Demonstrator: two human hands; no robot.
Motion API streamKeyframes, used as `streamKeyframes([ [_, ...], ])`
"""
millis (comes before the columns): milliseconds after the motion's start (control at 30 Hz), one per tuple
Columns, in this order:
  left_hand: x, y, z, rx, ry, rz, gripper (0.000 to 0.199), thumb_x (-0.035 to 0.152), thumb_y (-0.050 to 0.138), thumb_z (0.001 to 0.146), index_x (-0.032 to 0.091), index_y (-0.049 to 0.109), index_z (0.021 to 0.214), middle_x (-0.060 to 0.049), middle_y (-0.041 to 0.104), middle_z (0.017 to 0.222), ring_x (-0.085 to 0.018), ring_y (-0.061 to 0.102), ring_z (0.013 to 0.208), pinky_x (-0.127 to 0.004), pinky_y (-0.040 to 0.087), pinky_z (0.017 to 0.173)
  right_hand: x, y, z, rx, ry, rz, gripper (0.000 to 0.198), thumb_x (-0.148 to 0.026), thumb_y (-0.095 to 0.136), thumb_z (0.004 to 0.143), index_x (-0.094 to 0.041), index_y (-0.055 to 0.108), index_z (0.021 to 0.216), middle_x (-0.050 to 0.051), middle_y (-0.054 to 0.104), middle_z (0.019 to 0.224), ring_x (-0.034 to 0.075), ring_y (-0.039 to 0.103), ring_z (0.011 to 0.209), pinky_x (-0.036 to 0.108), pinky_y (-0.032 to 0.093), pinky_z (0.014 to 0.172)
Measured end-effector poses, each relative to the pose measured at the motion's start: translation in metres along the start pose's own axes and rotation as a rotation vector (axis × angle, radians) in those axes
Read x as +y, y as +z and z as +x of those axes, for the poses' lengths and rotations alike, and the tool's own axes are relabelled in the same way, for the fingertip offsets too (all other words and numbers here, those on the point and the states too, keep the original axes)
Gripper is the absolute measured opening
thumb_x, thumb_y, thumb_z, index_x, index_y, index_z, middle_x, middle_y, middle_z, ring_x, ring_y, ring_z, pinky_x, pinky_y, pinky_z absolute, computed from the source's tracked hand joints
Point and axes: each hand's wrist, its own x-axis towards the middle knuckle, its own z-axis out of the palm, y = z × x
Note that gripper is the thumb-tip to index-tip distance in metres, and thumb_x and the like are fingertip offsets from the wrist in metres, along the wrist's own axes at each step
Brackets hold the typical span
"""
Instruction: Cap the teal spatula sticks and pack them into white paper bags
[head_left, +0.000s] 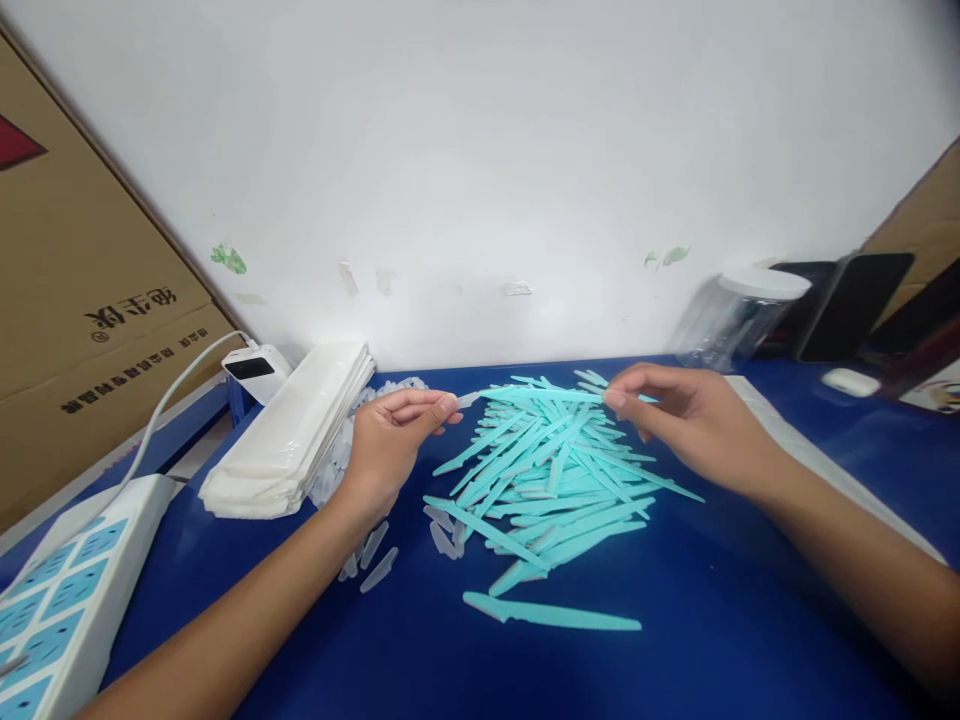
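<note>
Above the pile, my right hand (664, 410) pinches the handle end of a turquoise eyebrow razor (544, 394), its blade end pointing left. My left hand (397, 435) is closed on a small translucent blade cap (468, 400), held at the razor's tip; whether the cap is around the tip or just touching it, I cannot tell. Beneath lies a heap of turquoise razors (555, 480). One single razor (551, 612) lies apart at the front. Loose clear caps (379, 570) lie below my left wrist, and a larger mound of caps (326, 475) is partly hidden behind my left hand.
A stack of white plastic sleeves (285, 435) stands at left, near a white device with a cable (259, 370) and a power strip (82, 600). A clear jar (739, 315), dark phone-like objects (851, 305) and a white case (850, 382) are at right. Cardboard (97, 300) leans left.
</note>
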Motion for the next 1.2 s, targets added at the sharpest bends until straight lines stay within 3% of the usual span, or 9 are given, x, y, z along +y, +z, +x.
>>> streamKeyframes([
  [300,-0.002,-0.001,0.0,-0.003,0.011,0.024,0.037,0.049,0.098,0.08,0.018,0.085,0.096,-0.01,0.086,0.087,-0.027,0.084,0.089,-0.033,0.062,0.076,-0.001,0.0,0.0,-0.001,0.004,-0.017,0.052,-0.074,0.075,0.09,-0.023,0.08,0.085,0.009,0.078,0.089,0.02,0.065,0.068,0.035,0.053,0.061],
  [733,-0.001,0.005,-0.007,-0.106,0.001,0.06,0.033,0.048,0.098,0.078,0.02,0.087,0.092,-0.008,0.085,0.081,-0.025,0.082,0.08,-0.032,0.061,0.069,-0.007,0.01,-0.004,-0.075,-0.007,0.06,0.051,-0.073,0.081,0.087,-0.022,0.081,0.085,0.008,0.078,0.091,0.021,0.064,0.074,0.031,0.051,0.059],
  [1200,0.005,0.004,-0.01,-0.146,0.002,0.075,0.035,0.049,0.1,0.074,0.021,0.088,0.09,-0.009,0.086,0.083,-0.029,0.084,0.082,-0.038,0.069,0.077,-0.004,0.009,-0.004,-0.148,-0.028,0.122,0.042,-0.066,0.083,0.089,-0.024,0.083,0.086,0.007,0.077,0.09,0.021,0.064,0.077,0.033,0.051,0.064],
])
